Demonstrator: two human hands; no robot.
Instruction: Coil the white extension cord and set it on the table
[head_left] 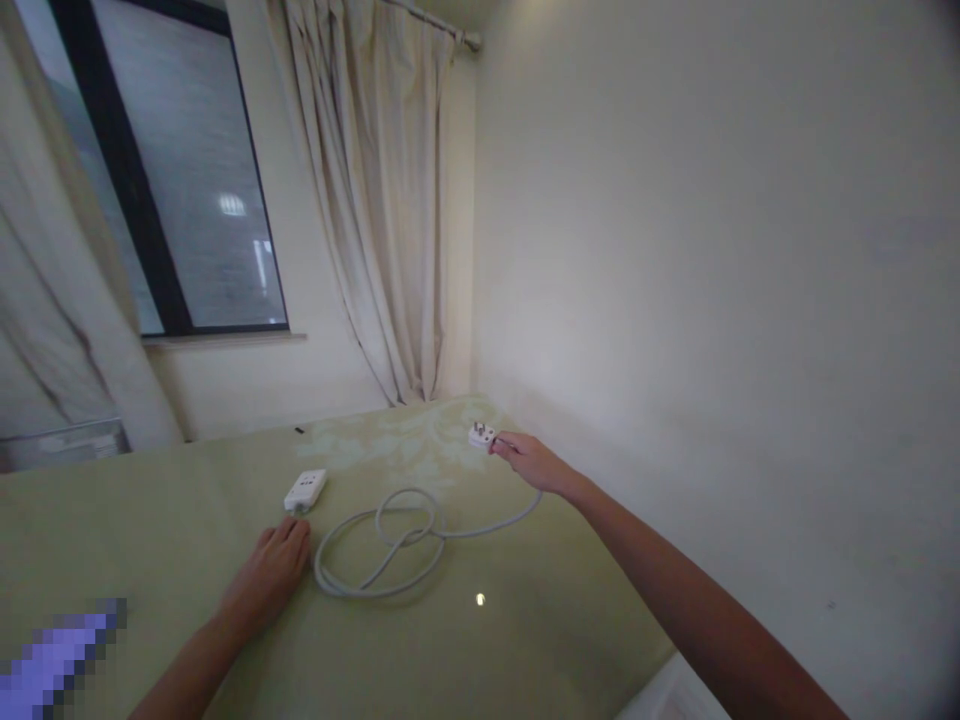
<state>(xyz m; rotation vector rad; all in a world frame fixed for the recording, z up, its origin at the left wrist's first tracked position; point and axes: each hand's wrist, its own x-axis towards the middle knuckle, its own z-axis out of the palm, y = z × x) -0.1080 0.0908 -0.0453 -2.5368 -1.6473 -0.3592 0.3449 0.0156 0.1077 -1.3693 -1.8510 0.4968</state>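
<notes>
A white extension cord lies in loose loops (379, 590) on the green-covered surface. My right hand (529, 462) is closed on the plug (480, 434) at the cord's far end, and its metal prongs point up. At the other end sits a white socket block (306, 488), resting on the surface with its outlet face up. My left hand (279, 560) is just below that block, its fingers closed on the cord where it enters the block. The fingertips of the left hand are partly hidden.
The green cloth (517, 640) carries a pale leaf pattern at the back. A small dark object (299, 430) lies near the rear edge. A pixelated purple shape (56, 660) is at lower left. Curtains (375, 200), a window (187, 180) and a white wall (712, 250) stand around.
</notes>
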